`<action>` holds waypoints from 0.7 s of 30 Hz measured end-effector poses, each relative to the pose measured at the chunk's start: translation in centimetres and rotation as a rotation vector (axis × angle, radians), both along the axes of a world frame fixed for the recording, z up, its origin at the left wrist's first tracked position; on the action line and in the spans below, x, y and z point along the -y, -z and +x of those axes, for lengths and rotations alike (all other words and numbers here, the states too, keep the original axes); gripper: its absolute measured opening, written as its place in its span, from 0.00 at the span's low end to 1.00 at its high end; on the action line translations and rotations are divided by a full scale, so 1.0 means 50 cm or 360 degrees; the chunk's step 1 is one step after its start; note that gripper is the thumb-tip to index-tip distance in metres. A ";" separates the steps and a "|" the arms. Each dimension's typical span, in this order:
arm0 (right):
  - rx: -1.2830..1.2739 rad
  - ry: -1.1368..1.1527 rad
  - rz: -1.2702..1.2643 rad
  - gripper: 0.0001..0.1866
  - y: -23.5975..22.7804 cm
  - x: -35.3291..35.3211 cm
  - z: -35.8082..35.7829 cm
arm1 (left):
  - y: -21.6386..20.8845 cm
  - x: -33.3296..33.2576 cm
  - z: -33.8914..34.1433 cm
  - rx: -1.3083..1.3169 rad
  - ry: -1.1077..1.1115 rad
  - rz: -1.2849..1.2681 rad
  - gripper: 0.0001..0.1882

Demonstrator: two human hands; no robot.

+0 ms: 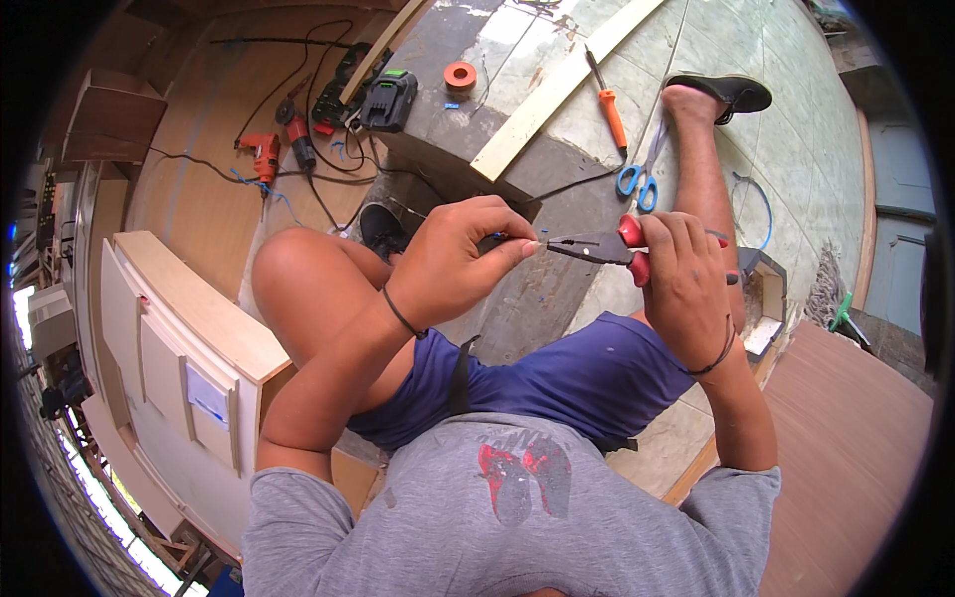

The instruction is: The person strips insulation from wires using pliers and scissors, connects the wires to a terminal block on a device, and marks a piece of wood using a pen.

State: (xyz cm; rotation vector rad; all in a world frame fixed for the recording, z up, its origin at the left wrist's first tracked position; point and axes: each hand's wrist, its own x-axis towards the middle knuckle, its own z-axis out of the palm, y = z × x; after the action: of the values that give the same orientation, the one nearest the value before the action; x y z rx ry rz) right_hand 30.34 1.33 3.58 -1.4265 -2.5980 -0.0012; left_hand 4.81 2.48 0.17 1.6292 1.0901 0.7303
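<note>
My left hand (460, 247) is closed in a pinch. Between its thumb and forefinger is a thin dark wire, mostly hidden by the fingers, with a small pale tip at the fingertips. My right hand (686, 284) is wrapped around the red handles of a pair of pliers (589, 248). The dark jaws point left and meet the wire's tip just beyond my left fingertips; whether they grip it I cannot tell. Beyond the right hand lie scissors (647, 194) with blue handles and a soldering iron (611, 114) with an orange handle.
A wooden strip (557, 95) lies across the grey block. On that block are a black battery pack (389, 99) and an orange tape roll (460, 77). A red drill (264, 154) sits among cords at left. A pale cabinet (184, 368) stands beside my left arm, a brown panel (846, 448) at right.
</note>
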 end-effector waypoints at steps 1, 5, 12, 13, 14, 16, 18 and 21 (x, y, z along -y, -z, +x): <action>-0.0003 0.0001 0.0000 0.14 0.001 0.000 0.000 | 0.000 0.002 0.002 -0.0003 -0.0034 0.0027 0.05; -0.0073 0.0014 -0.0126 0.18 0.005 0.002 0.004 | -0.006 0.007 0.007 -0.0153 -0.0087 0.0289 0.04; -0.0497 -0.0085 -0.0684 0.19 0.008 0.004 0.022 | 0.003 0.007 0.014 -0.0279 -0.0158 0.0961 0.06; -0.0495 -0.0084 -0.0682 0.19 0.007 0.005 0.023 | 0.002 0.009 0.013 -0.0315 -0.0154 0.0999 0.07; -0.0517 -0.0087 -0.0734 0.18 0.006 0.006 0.024 | 0.001 0.011 0.013 -0.0350 -0.0150 0.1038 0.08; -0.0538 -0.0089 -0.0786 0.18 0.002 0.006 0.023 | -0.003 0.014 0.013 -0.0324 -0.0124 0.1001 0.08; -0.0495 -0.0094 -0.0701 0.20 -0.002 0.005 0.019 | -0.004 0.014 0.013 -0.0299 -0.0100 0.0965 0.09; -0.0370 -0.0037 -0.0441 0.22 0.008 0.006 0.015 | -0.001 0.014 0.013 -0.0234 -0.0154 0.0823 0.06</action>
State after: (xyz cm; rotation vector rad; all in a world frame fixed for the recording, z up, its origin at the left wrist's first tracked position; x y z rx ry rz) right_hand 31.08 1.04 3.18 -1.3824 -2.4926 0.5152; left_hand 5.45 1.78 0.22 2.1023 1.1511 1.0306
